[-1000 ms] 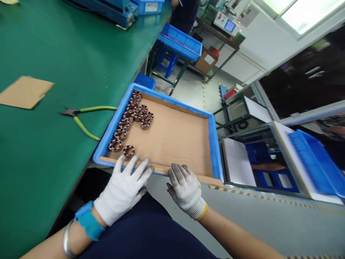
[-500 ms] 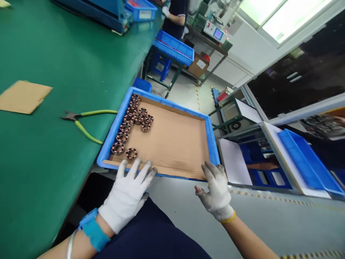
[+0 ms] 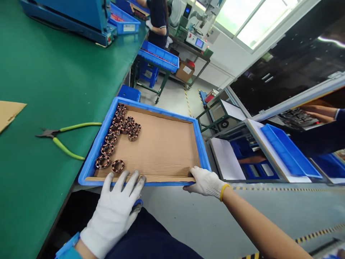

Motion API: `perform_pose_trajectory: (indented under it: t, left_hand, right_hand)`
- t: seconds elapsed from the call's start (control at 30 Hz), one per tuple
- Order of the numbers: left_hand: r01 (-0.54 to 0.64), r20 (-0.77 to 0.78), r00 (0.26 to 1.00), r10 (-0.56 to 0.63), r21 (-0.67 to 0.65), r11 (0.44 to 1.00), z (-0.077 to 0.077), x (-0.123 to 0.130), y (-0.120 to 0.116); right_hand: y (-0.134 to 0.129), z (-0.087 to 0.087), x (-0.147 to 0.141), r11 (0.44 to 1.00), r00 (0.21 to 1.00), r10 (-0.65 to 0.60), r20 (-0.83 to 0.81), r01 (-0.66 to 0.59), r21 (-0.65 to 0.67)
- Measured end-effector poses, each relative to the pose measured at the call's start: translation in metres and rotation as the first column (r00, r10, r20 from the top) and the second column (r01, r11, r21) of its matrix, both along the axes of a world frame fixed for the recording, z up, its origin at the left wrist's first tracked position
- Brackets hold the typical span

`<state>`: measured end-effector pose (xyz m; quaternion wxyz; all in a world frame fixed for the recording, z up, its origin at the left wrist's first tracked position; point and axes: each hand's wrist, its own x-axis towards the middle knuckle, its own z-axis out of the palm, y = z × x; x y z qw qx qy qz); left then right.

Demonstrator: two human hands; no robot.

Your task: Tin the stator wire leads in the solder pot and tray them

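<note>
A blue tray (image 3: pixel 161 112) lined with brown cardboard (image 3: pixel 161 151) extends from the green table's edge over my lap. Several copper-wound rings (image 3: pixel 107 149) stand along its left side, with more clustered beside them and one apart (image 3: pixel 118 166) near the front. My left hand (image 3: pixel 115 205), in a white glove, lies with fingers spread over the tray's front rim, close to that single ring. At the front right corner my gloved right hand (image 3: pixel 203 180) grips the rim, fingers inside and thumb below.
Green-handled cutters (image 3: pixel 70 126) lie open on the green table (image 3: pixel 61 72), left of the tray. Cardboard (image 3: pixel 9 112) and a blue machine (image 3: pixel 70 18) are farther off. A person (image 3: pixel 158 21) stands behind. Shelving with blue bins (image 3: pixel 291 153) is at right.
My right hand has gone from spread fingers at the right corner to a grip on the front rim. The view has shifted, so the tray appears lower and farther left.
</note>
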<state>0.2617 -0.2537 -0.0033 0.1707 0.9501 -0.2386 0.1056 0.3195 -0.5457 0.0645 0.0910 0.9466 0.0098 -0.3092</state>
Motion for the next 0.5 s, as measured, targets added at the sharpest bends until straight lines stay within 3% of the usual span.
perform_pose_trajectory:
  t: [0.1, 0.23, 0.27, 0.33, 0.4, 0.5]
  left_hand:
    - [0.019, 0.051, 0.999, -0.020, 0.013, 1.000, 0.005, 0.002, 0.001]
    - [0.025, 0.060, 0.998, -0.025, 0.000, 1.000, 0.008, 0.003, 0.003]
    - [0.016, 0.054, 0.998, -0.016, -0.010, 1.000, 0.008, 0.003, 0.003]
    - [0.006, 0.046, 0.999, -0.004, -0.025, 1.000, 0.006, 0.003, 0.003]
    - [-0.006, 0.040, 0.999, 0.008, -0.035, 0.999, 0.004, 0.002, 0.003]
    - [-0.019, 0.035, 0.999, 0.020, -0.029, 0.999, 0.000, 0.001, 0.002]
  right_hand:
    - [-0.005, -0.003, 0.004, 1.000, 1.000, 0.016, -0.017, -0.015, 0.027]
    - [-0.014, 0.005, 0.031, 0.983, 0.980, -0.015, -0.199, 0.052, 0.178]
    - [-0.017, 0.004, 0.042, 0.976, 0.986, -0.040, -0.162, 0.073, 0.206]
    - [-0.020, -0.008, 0.070, 0.975, 0.991, -0.096, 0.091, 0.075, 0.210]
    - [-0.018, -0.030, 0.098, 0.986, 0.920, -0.096, 0.380, 0.037, 0.160]
    - [-0.007, -0.063, 0.128, 0.993, 0.849, -0.101, 0.518, 0.055, 0.103]
